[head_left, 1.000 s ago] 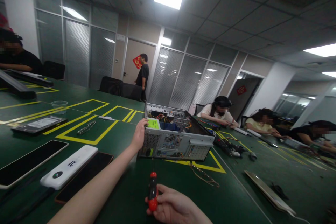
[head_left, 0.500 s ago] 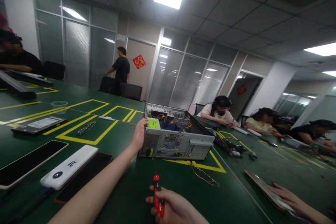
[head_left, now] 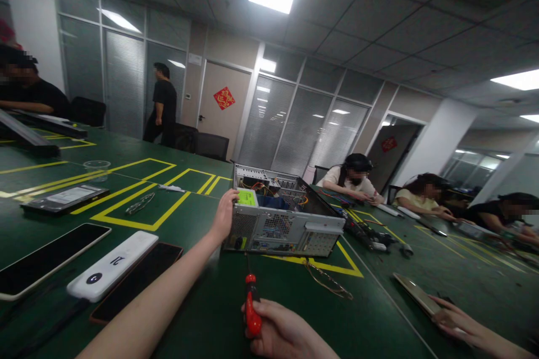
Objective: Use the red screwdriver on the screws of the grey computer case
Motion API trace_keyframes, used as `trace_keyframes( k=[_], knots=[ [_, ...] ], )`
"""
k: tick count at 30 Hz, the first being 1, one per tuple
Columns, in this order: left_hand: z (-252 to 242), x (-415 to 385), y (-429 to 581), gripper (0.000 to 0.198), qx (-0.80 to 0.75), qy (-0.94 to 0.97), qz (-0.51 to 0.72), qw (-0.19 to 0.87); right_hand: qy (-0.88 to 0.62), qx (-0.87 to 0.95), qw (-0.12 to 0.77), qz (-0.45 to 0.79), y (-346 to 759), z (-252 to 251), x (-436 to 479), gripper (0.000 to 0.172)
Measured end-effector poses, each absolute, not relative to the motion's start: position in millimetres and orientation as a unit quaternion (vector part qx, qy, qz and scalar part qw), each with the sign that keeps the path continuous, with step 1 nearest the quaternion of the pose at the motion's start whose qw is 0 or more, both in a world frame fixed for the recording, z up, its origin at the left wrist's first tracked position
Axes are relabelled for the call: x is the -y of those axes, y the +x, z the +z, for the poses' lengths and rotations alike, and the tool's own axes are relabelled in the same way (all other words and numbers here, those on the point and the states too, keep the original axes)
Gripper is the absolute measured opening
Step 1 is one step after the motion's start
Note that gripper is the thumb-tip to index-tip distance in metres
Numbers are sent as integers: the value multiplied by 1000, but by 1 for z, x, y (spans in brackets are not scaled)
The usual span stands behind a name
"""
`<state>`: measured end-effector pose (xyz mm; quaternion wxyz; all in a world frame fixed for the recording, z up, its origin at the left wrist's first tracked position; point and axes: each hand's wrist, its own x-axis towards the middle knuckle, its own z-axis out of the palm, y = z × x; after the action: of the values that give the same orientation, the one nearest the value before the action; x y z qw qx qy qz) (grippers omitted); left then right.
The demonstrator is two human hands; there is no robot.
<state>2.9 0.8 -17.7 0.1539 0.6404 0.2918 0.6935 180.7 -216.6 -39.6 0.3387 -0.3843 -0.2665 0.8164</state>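
An open computer case [head_left: 290, 224] lies in front of me, its rear panel facing me. Boards and coloured cables show inside, along with a power supply bearing a yellow-green label [head_left: 246, 197]. My left hand [head_left: 223, 217] grips the case's near left corner, fingers over the top edge beside that label. A red and black screwdriver [head_left: 252, 311] is held in my right hand [head_left: 278, 325], closed around its handle. The thin shaft points up and away toward the lower edge of the rear panel; whether the tip touches anything I cannot tell.
On the left lie a hard drive [head_left: 65, 197], a white power bank [head_left: 113, 266] and two phones, one black-screened [head_left: 50, 258]. A thin cable loop [head_left: 326, 280] rests by the case. At right a co-worker's hand [head_left: 458, 320] holds a phone [head_left: 416, 294]. Other people sit around the table.
The screwdriver handle has turned and tilted slightly in my right hand. My left hand stays on the case. A person behind has walked left, and the co-worker's hand now grasps the phone's edge.
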Motion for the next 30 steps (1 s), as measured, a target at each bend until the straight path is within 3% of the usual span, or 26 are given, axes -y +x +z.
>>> trace_keyframes(
  k=[6, 12, 20, 30],
  knots=[
    [-19, -1, 4, 49, -293, 635, 697, 156, -387, 293, 308, 818, 181, -41, 217, 53],
    [-19, -3, 5, 50, -291, 639, 695, 158, -382, 368, 251, 810, 173, -51, 218, 45],
    [-18, -1, 4, 52, -290, 638, 696, 155, -346, 441, 368, 742, 149, -23, 224, 41],
    [-17, 0, 4, 51, -290, 638, 696, 159, -369, 437, 404, 714, 139, -13, 208, 43]
  ],
)
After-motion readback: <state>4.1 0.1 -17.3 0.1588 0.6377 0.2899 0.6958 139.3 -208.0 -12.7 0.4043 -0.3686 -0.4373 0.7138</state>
